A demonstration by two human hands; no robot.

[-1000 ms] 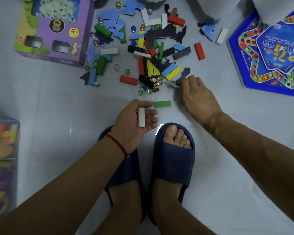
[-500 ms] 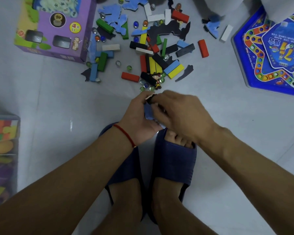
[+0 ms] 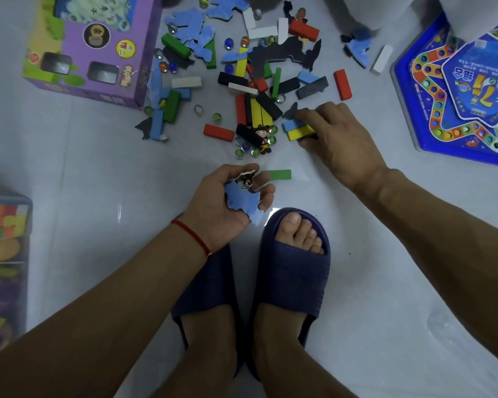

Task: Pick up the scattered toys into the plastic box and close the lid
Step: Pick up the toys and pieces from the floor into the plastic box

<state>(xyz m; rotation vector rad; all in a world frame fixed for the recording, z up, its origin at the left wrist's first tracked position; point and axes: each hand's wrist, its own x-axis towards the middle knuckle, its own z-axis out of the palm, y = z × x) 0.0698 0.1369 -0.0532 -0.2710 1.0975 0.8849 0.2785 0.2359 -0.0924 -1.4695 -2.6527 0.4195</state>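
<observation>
My right hand [image 3: 337, 139] has reached back to the pile at one o'clock, fingers closing on a yellow block [image 3: 299, 133]. My left hand [image 3: 227, 202], cupped, now holds blue puzzle pieces [image 3: 240, 201]; boxing comes later.

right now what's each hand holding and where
Left hand cups blue puzzle pieces in its palm; right hand pinches the blue and yellow blocks by their ends.

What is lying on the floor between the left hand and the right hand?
In the head view, a flat green block lies on the bare floor between the left hand and the right hand, just beyond the left fingers.
</observation>
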